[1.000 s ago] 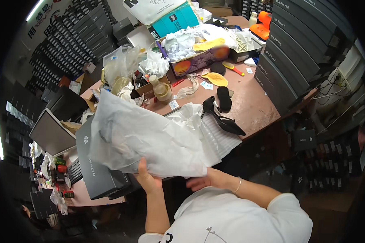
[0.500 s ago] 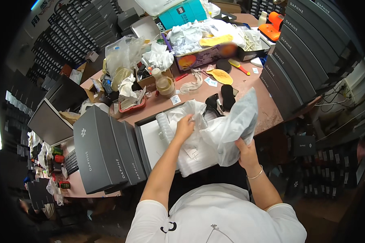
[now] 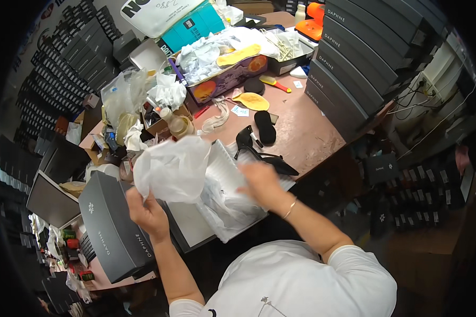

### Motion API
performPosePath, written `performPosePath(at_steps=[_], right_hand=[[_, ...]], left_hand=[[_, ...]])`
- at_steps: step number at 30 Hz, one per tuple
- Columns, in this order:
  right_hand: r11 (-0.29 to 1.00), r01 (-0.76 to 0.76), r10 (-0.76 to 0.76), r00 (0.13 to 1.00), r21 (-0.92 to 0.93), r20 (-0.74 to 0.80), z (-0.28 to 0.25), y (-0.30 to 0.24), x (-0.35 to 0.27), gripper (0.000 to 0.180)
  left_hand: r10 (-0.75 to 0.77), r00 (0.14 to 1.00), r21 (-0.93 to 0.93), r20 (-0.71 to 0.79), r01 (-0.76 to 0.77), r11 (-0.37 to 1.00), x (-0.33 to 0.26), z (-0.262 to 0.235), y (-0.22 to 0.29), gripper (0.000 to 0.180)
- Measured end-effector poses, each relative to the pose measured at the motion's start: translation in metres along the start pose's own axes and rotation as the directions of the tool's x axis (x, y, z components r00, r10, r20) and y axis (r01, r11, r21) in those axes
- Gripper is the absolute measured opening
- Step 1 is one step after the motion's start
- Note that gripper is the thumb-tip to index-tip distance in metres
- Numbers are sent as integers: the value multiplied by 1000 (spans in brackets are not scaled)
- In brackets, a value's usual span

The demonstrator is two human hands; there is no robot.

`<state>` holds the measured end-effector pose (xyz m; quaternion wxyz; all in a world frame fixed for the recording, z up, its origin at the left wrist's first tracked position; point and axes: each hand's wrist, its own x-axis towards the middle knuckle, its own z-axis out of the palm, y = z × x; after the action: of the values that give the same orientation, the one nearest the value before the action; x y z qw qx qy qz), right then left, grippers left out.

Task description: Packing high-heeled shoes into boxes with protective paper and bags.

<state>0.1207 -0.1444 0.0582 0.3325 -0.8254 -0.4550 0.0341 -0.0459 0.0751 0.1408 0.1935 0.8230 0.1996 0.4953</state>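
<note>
A crumpled sheet of white tissue paper (image 3: 170,168) is held up over the open shoe box (image 3: 225,203) by the left hand (image 3: 147,210), its fingers closed on the lower edge, while the right hand (image 3: 260,180), blurred and seemingly loose, is pressed onto the paper lining inside the box. The thin sheet could be torn by a hard tug, and the black high-heeled shoe (image 3: 263,157) beside the box on the table (image 3: 307,132) could be knocked by the right wrist

Thin, crinkled white tissue paper (image 3: 172,168), matt. Matt grey cardboard box lid (image 3: 113,224) at seven o'clock. Glossy black high-heeled shoe (image 3: 262,156) on smooth, faintly shiny brown table (image 3: 307,132).
</note>
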Motion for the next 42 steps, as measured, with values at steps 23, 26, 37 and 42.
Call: performPosePath(at_steps=[23, 26, 37, 42], right_hand=[[412, -288, 151, 957, 865, 247, -27, -47, -89, 43], [370, -315, 90, 948, 874, 304, -17, -47, -88, 49], [260, -323, -70, 934, 910, 351, -34, -48, -73, 59], [328, -330, -50, 929, 885, 365, -27, -51, -78, 60]], left_hand=[[-259, 556, -597, 789, 794, -116, -91, 46, 87, 44], [-292, 569, -621, 769, 773, -130, -94, 35, 82, 42], [-297, 522, -520, 800, 849, 93, -66, 4, 75, 30], [-298, 471, -508, 830, 859, -57, -74, 11, 72, 28]])
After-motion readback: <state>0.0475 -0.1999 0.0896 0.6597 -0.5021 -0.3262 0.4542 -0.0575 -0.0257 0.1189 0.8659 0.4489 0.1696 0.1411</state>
